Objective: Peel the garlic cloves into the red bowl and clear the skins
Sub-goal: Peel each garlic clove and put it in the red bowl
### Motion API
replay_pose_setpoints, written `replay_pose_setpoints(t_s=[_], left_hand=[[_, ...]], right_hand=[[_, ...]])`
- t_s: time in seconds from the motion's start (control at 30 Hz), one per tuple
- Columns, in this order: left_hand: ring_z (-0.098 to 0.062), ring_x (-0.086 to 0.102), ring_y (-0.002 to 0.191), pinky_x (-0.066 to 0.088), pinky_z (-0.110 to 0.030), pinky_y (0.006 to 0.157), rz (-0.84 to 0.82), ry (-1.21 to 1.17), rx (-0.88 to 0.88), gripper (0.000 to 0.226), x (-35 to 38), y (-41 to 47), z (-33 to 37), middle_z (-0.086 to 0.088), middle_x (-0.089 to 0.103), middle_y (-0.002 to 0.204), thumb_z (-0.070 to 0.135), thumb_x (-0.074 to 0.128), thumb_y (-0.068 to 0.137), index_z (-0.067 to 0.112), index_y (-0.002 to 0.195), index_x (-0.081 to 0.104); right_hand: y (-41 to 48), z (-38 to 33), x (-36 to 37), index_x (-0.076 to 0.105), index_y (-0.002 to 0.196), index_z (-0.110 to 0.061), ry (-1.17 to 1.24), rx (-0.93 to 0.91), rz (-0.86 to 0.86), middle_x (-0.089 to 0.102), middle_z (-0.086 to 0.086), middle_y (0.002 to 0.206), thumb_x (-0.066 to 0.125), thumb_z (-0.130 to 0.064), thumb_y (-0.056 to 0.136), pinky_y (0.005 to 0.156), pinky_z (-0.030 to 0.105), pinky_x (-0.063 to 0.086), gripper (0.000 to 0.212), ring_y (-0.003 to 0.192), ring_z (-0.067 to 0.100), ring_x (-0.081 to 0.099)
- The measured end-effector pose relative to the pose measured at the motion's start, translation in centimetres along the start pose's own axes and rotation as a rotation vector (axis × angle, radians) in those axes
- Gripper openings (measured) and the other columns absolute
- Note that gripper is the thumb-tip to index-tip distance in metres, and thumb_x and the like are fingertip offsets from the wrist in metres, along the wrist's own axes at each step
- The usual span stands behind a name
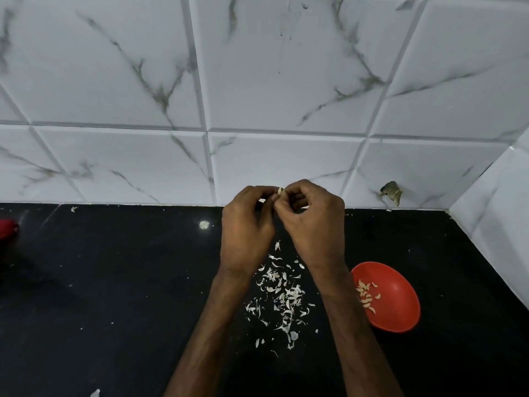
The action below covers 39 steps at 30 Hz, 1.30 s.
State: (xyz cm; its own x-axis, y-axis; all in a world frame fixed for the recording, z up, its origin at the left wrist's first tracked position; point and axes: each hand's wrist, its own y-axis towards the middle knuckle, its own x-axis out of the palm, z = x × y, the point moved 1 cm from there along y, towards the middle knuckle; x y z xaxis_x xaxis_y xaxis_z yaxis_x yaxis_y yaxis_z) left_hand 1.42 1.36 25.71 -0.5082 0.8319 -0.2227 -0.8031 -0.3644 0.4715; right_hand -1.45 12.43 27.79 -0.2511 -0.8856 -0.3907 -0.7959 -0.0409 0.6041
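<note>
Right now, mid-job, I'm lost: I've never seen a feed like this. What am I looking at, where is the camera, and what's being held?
There is no machine here. These are a person's two bare hands, seen from one wide-angle camera worn on the head, looking forward and down. The left hand and right hand together pinch a small pale garlic clove at their fingertips. Below them, on the glossy black countertop, lies a scatter of thin white garlic skins. To the right sits a round red bowl holding peeled cream-coloured cloves. Behind is a white marble-patterned tile wall.
</note>
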Motion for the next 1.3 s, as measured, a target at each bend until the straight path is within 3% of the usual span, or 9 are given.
replay_pose_setpoints(t_s=[0.17,0.37,0.5,0.67,0.8,0.97,1.07,1.17,1.3], left_hand=[[-0.014,0.071,0.072,0.056,-0.037,0.058,-0.029,-0.103,-0.086,0.020,-0.2,0.0,-0.1,0.006,0.074,0.090,0.011,0.064,0.097,0.030,0.098,0.071],[-0.016,0.069,0.072,0.055,-0.040,0.055,-0.016,-0.182,-0.158,0.013,-0.3,-0.2,-0.1,0.003,0.074,0.085,0.015,0.062,0.099,0.013,0.102,0.074],[-0.012,0.063,0.067,0.046,-0.028,0.043,-0.052,-0.362,-0.288,0.016,-0.3,-0.2,0.6,-0.004,0.069,0.080,0.013,0.057,0.101,0.008,0.099,0.072],[-0.005,0.058,0.059,0.042,-0.023,0.039,-0.091,-0.570,-0.439,0.020,-0.1,-0.3,1.0,0.001,0.067,0.076,0.012,0.054,0.102,0.003,0.101,0.071],[-0.005,0.057,0.061,0.043,-0.023,0.041,-0.114,-0.548,-0.426,0.025,-0.1,-0.3,0.7,0.001,0.072,0.087,0.020,0.053,0.103,0.003,0.106,0.072],[-0.002,0.057,0.059,0.040,-0.022,0.041,-0.089,-0.481,-0.394,0.016,0.2,-0.5,0.3,0.007,0.068,0.070,0.018,0.066,0.096,0.005,0.103,0.073],[-0.004,0.055,0.059,0.039,-0.022,0.042,-0.072,-0.523,-0.444,0.018,0.3,-0.4,0.0,0.006,0.067,0.071,0.020,0.065,0.096,0.005,0.102,0.073],[-0.006,0.055,0.062,0.040,-0.022,0.044,-0.066,-0.581,-0.497,0.019,0.4,-0.3,-0.3,0.004,0.071,0.085,0.022,0.062,0.098,0.009,0.104,0.075],[-0.007,0.052,0.065,0.038,-0.022,0.047,-0.057,-0.634,-0.555,0.021,0.3,-0.1,-1.3,0.007,0.070,0.088,0.023,0.057,0.101,0.015,0.104,0.076]], right_hand=[[-0.1,-0.1,-0.2,0.071,0.082,-0.009,0.038,0.023,-0.038,0.068,-0.006,0.071,0.076,-0.011,0.085,0.063,0.028,0.054,0.006,0.066,0.009,0.064],[-0.3,0.0,-0.2,0.070,0.085,-0.008,0.047,0.009,-0.058,0.068,-0.004,0.074,0.073,-0.009,0.086,0.064,0.029,0.055,0.004,0.068,0.012,0.065],[-0.4,-0.2,-0.5,0.071,0.088,-0.007,0.149,0.108,-0.082,0.068,-0.009,0.073,0.072,-0.009,0.088,0.063,0.018,0.055,0.002,0.067,0.006,0.067],[-0.6,0.0,-0.8,0.072,0.092,-0.009,0.227,0.210,-0.121,0.069,-0.009,0.072,0.068,-0.011,0.093,0.066,0.038,0.063,0.004,0.068,0.005,0.068],[-0.6,0.4,-0.9,0.072,0.094,-0.010,0.218,0.245,-0.126,0.071,-0.006,0.078,0.067,-0.015,0.095,0.068,0.041,0.063,0.008,0.072,0.010,0.070],[-0.6,0.6,-1.0,0.072,0.093,-0.010,0.264,0.288,-0.159,0.071,-0.001,0.075,0.067,-0.018,0.095,0.066,0.045,0.063,0.010,0.070,0.017,0.072],[-0.7,0.7,-1.1,0.072,0.092,-0.009,0.290,0.297,-0.169,0.071,0.002,0.075,0.067,-0.016,0.096,0.064,0.038,0.064,0.009,0.068,0.017,0.071],[-0.6,1.0,-1.0,0.072,0.092,-0.009,0.346,0.335,-0.180,0.071,0.004,0.076,0.065,-0.013,0.097,0.062,0.028,0.061,0.009,0.067,0.017,0.070],[-0.3,2.4,-1.0,0.072,0.094,-0.010,0.390,0.384,-0.219,0.071,0.002,0.076,0.066,-0.012,0.097,0.066,0.027,0.061,0.007,0.066,0.007,0.068]])
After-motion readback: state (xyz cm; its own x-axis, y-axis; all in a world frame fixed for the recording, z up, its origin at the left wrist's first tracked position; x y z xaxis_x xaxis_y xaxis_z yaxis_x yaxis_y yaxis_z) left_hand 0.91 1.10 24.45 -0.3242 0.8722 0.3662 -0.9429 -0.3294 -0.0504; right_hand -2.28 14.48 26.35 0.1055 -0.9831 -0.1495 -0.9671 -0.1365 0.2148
